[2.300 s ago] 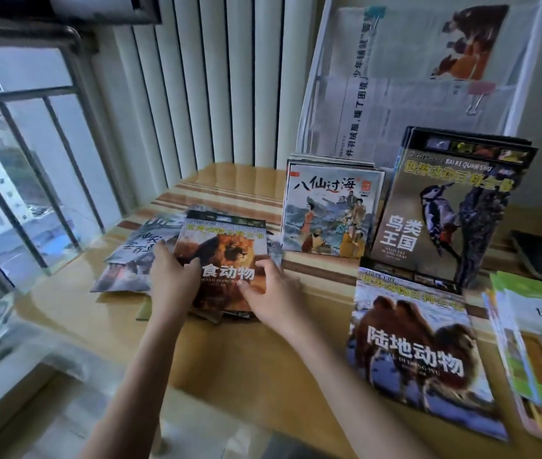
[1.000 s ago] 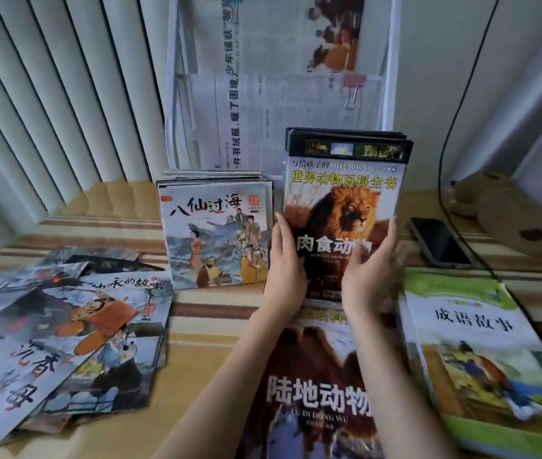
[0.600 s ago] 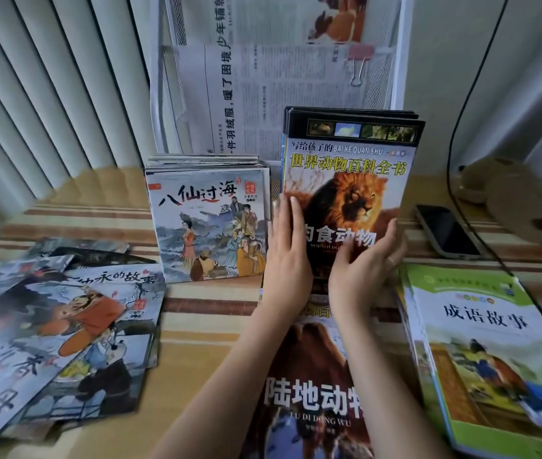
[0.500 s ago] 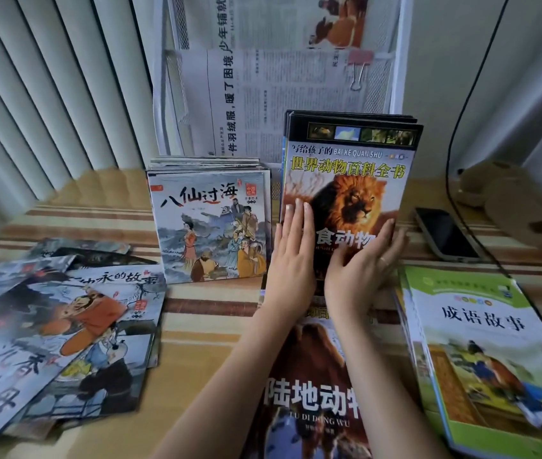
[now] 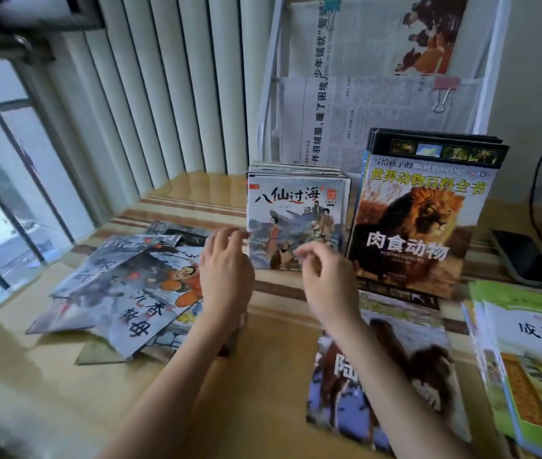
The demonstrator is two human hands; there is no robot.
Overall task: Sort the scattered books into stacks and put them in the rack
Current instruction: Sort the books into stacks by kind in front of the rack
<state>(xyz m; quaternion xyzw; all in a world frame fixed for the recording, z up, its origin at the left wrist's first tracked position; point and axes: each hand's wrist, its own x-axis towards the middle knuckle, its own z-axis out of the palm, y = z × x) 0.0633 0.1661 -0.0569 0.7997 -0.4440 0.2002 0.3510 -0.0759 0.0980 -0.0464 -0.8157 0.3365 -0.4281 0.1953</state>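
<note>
Both hands empty rn: left hand (image 5: 226,276) and right hand (image 5: 326,279) hovering w/ fingers loosely curled. Glossy lion-cover book (image 5: 412,223) leaning upright in white wire rack (image 5: 268,94) at 1 o'clock so covers face out; scattered thin picture books (image 5: 123,289) lying at 9 o'clock on wooden worktop (image 5: 47,376), prob next.

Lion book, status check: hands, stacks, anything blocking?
Lion book upright in rack, untouched. Left hand and right hand empty, fingers loose. Scattered books unsorted at left. Nothing blocking.
</note>
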